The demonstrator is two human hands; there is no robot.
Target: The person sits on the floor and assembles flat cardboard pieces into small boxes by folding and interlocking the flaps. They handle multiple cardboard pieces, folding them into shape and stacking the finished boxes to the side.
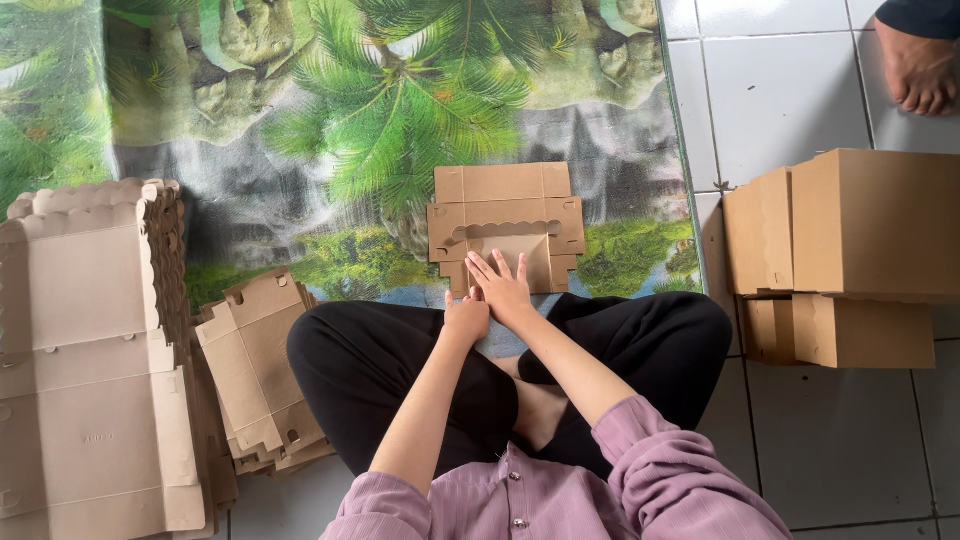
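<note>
In the head view, a person is sitting cross-legged on the floor, looking down at a flat, unfolded cardboard box blank [507,225] that is lying on a mat [300,130] printed with palm trees and rocks, just beyond the knees and near the middle of the scene. The right hand [503,287] is pressing flat on the near edge of the blank, its fingers spread apart and pointing away toward the far side, palm down, gripping nothing. The left hand [466,318] is resting just beside it on the left, touching the right hand at the thumb side, its fingers curled loosely under; whether it is pinching the near flap of the blank or merely lying against it cannot be told from here. Both forearms are reaching out from purple sleeves at the near edge, over black trousers. To the left, a tall stack of flat blanks with scalloped edges [85,350] is lying on the floor, and a smaller, slanted pile of blanks [258,370] is leaning beside the person's left knee, well apart from the blank under the hands. To the right, on the white tiled floor [780,90], several folded-up boxes [860,250] are standing stacked together near the right knee. At the far right corner, another person's bare foot [918,65] is showing on the tiles.
</note>
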